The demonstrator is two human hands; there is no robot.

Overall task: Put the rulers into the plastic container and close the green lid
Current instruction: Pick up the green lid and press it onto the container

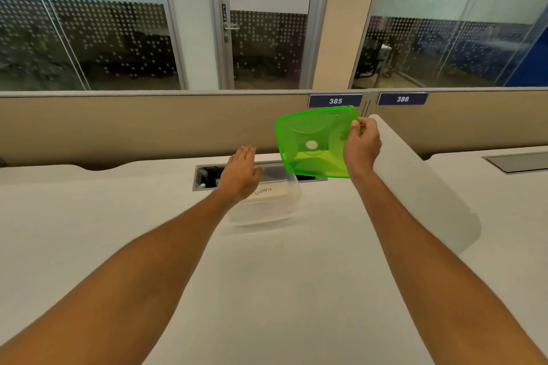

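Left hand: while the lid is off, the left hand lies flat over the near-left part of the box, fingers straight and together, holding nothing; I judge it should press the box down so that it cannot slide when the lid comes
Container: the clear rectangular plastic container stands on the white desk, just in front of the grey cable slot; a white label with handwriting is on its near wall; it is blurred, and whether rulers are inside I cannot tell
Lid: the translucent green square plastic lid is in the air, tilted, above and right of the box, not touching it; better to level it, match the corners first, then press around the rim
Right hand: the right hand pinches the right edge of the lid with thumb and curled fingers
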